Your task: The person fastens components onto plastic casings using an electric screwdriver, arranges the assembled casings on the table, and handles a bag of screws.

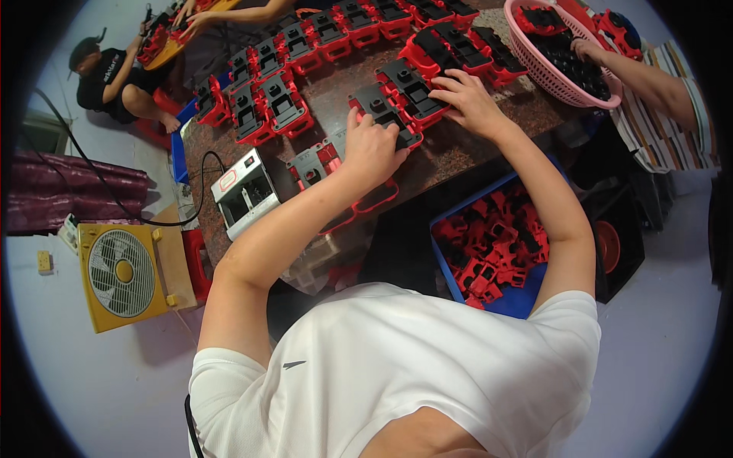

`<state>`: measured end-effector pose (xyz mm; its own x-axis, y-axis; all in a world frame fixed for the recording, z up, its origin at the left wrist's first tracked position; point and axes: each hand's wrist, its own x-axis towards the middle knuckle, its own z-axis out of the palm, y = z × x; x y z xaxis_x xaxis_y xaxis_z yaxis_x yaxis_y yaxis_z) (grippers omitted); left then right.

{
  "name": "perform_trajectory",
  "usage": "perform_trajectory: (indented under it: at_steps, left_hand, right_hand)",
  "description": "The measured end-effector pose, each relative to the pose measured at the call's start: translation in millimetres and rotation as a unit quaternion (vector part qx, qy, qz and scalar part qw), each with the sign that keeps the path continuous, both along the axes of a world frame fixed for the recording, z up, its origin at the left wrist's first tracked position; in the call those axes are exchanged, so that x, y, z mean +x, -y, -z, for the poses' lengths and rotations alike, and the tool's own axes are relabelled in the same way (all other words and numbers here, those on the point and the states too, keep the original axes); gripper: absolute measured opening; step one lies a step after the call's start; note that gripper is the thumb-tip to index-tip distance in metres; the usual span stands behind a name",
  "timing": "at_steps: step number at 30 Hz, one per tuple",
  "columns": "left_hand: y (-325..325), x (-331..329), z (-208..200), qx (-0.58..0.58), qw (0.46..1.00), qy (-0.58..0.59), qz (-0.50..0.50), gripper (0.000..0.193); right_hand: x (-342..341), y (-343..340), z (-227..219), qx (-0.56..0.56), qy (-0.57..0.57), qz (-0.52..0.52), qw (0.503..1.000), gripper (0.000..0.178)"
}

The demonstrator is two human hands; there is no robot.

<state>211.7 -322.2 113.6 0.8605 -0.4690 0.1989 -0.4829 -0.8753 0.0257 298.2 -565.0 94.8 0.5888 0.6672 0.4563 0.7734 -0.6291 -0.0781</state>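
Several red plastic frames with black tops stand in rows on the speckled stone table. Bent over one red-and-black plastic housing [372, 99] is my left hand [372, 151], its fingers closed on the near part of it. My palm hides some of that piece. My right hand [475, 105] has its fingers apart, the tips against the right side of the neighbouring red-and-black housing [409, 85]. Just left of my left wrist lies a housing with a grey top [311, 166]. An empty-looking red frame [377, 197] sits under my left forearm, near the table edge.
A white-and-black device [246, 195] with a cable stands left. A blue bin [447, 256] of red frames is below the table edge. A co-worker's hand [588, 52] reaches into a pink basket [527, 62] of black parts. A yellow fan [122, 271] stands left.
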Motion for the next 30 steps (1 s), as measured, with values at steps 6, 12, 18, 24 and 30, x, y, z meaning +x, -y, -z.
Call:
perform_trajectory:
  at_steps: [6, 12, 18, 24, 30]
  left_hand:
    - [-7.2, -22.6, 2.4, -0.024, 0.999, -0.02, -0.028, 0.057]
    - [-31.3, -77.2, 0.9, -0.024, 0.995, -0.091, 0.027, 0.093]
    - [-36.9, -74.1, 6.2, -0.059, 0.998, -0.026, 0.012, 0.083]
    - [1.4, -21.6, 13.3, -0.076, 0.996, 0.035, 0.016, 0.049]
    - [19.4, -38.2, 11.1, -0.054, 0.996, 0.038, 0.052, 0.035]
  right_hand:
    - [-33.7, 11.7, 3.7, 0.032, -0.109, -0.033, 0.993, 0.046]
    - [-50.0, 17.7, 12.8, 0.094, -0.178, -0.03, 0.979, 0.044]
    - [-56.8, 18.4, 4.2, 0.06, -0.214, -0.044, 0.974, 0.045]
    - [-61.9, 10.5, -1.3, 0.078, -0.187, -0.02, 0.979, 0.039]
    - [-74.8, 28.6, 2.7, 0.082, -0.205, -0.012, 0.975, 0.038]
